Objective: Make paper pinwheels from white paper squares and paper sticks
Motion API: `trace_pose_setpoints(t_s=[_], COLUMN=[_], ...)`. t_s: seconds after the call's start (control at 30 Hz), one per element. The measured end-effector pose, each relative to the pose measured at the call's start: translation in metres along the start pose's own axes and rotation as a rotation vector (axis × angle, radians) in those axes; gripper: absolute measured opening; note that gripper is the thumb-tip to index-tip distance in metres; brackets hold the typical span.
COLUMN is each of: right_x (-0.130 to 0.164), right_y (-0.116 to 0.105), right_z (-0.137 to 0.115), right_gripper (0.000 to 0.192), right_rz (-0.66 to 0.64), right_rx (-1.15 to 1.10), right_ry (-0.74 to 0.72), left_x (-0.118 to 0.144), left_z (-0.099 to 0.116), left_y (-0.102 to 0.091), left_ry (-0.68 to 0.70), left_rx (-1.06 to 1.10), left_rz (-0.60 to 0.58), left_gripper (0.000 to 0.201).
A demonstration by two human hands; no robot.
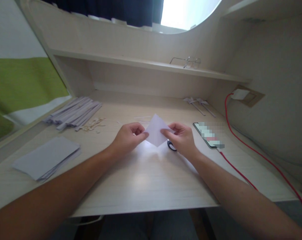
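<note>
Both hands meet over the middle of the counter [145, 186], pinching one white paper [156, 133] between them. The left hand [127, 137] grips the paper's left corner with curled fingers and thumb; the right hand [182, 138] grips its right corner the same way. The paper is held like a diamond, one corner up and one down, lifted a little off the counter.

Taking the paper as the landmark:
- Just below and right of it, partly hidden under the right hand, lies a dark scissors handle [171, 146].
- Further right lies a phone [208, 135], face up, with a red cable [243, 133] running from it along the counter and up to a wall socket [243, 95].
- Behind it to the right, near the back wall, lie some folded paper pieces [198, 104].
- Behind it to the left lies a pile of paper strips [74, 113], with small scraps [94, 124] beside the pile.
- Well to the left, near the front edge, is a stack of sheets [47, 157].
- Above it, on the shelf [130, 61], rest glasses [187, 62].
</note>
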State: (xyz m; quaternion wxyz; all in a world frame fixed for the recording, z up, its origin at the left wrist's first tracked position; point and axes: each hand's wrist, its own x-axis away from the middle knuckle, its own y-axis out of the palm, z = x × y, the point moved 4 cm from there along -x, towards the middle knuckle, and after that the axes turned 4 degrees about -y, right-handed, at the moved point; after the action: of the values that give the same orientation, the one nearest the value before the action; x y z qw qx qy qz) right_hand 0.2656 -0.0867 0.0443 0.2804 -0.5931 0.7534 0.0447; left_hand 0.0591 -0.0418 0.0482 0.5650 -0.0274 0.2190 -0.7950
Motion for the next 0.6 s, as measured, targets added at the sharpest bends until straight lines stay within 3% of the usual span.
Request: trace_pose_setpoints(t_s=[0.13,0.37,0.47,0.6], right_x=[0.006,0.013,0.014,0.011], right_y=[0.005,0.012,0.012,0.012], right_z=[-0.009,-0.020,-0.025,-0.022], right_gripper=[0.013,0.008,0.007,0.013], right_rz=[-0.014,-0.067,-0.060,-0.094], right_rx=[0.191,0.304,0.333,0.377], right_ry=[-0.117,-0.177,-0.214,-0.151], left_x=[0.008,0.014,0.016,0.014], left_z=[0.004,0.008,0.012,0.013], left_y=[0.003,0.008,0.008,0.007], left_ry=[0.126,0.258,0.321,0.342], left_rx=[-0.229,-0.308,-0.381,-0.483], left_rz=[0.046,-0.028,0.019,0.106], left_gripper=[0.027,0.018,0.019,0.019])
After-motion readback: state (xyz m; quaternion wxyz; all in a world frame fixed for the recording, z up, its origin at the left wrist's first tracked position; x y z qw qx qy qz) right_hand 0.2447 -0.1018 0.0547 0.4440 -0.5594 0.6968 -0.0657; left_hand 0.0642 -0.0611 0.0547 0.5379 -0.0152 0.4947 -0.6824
